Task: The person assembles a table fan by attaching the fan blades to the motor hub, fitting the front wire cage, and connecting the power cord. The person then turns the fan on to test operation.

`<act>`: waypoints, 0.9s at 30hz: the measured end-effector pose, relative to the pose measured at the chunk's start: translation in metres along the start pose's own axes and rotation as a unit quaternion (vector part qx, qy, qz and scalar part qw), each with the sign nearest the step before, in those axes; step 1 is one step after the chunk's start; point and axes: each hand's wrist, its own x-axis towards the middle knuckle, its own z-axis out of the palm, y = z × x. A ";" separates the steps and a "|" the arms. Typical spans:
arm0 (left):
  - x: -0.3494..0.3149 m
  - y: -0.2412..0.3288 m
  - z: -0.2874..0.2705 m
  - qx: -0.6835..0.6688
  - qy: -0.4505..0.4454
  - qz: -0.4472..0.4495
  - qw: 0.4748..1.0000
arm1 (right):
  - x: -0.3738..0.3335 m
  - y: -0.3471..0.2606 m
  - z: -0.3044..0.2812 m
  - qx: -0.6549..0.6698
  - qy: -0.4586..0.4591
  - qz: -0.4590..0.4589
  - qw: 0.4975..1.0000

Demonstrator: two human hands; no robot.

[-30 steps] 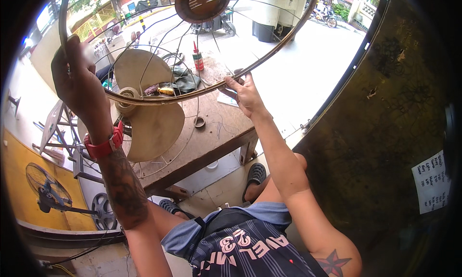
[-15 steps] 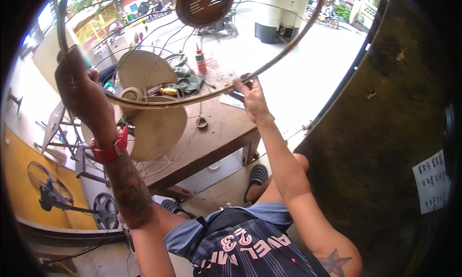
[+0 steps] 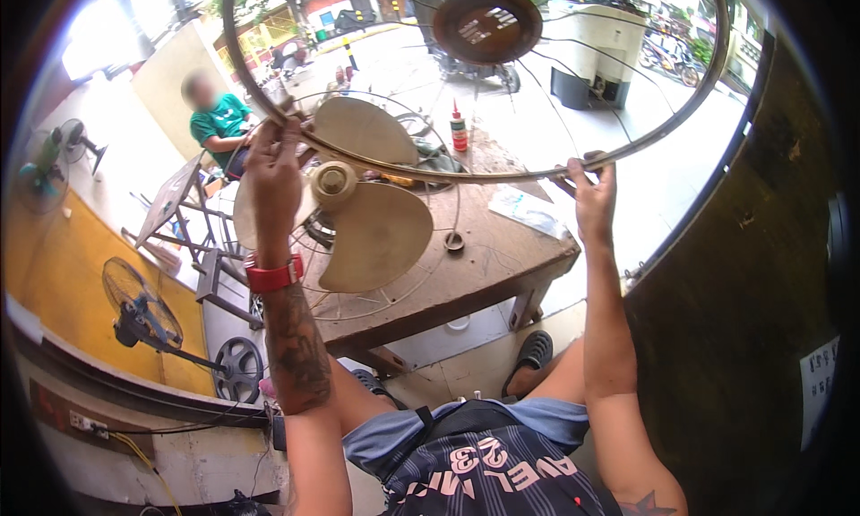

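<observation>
Far left, a small standing fan (image 3: 54, 153) sits by the wall, and a dark fan on a stand (image 3: 134, 310) stands lower down against the yellow panel. A seated person in a green shirt (image 3: 215, 126) works further back.

The left hand (image 3: 273, 162) is raised, its fingers curled shut around the rim of the wire fan guard (image 3: 430, 171), a red wristband (image 3: 273, 274) just below it. The grip sits on the ring's left side, which looks chosen to steady the wide ring at one end while the other hand takes the far end.

Beneath the guard, a fan with cream blades (image 3: 358, 211) lies on the wooden table (image 3: 502, 265), hub up, inside its rear cage, so the guard hangs right over what it seems to belong to. A small red-capped bottle (image 3: 459, 129) stands further back on the table.

The guard is held up in the air in front of the person, above the table, tilted so its face turns toward the person and its round centre plate (image 3: 486, 23) sits high. Being circular, it has no real long axis; the line between the two grips runs left to right.

The right hand (image 3: 593, 189) pinches the rim on the right, fingers closed over the wire, thumb underneath as far as I can tell.
</observation>
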 end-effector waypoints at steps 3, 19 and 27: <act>0.000 -0.007 0.007 -0.021 0.005 0.007 1.000 | -0.002 -0.008 -0.006 0.024 -0.006 0.007 1.000; 0.008 -0.030 0.042 0.047 0.030 0.049 0.997 | 0.007 -0.052 -0.042 -0.020 -0.011 0.012 1.000; 0.030 -0.039 0.022 0.075 0.043 0.049 0.995 | 0.009 -0.057 -0.055 -0.084 -0.033 -0.013 0.996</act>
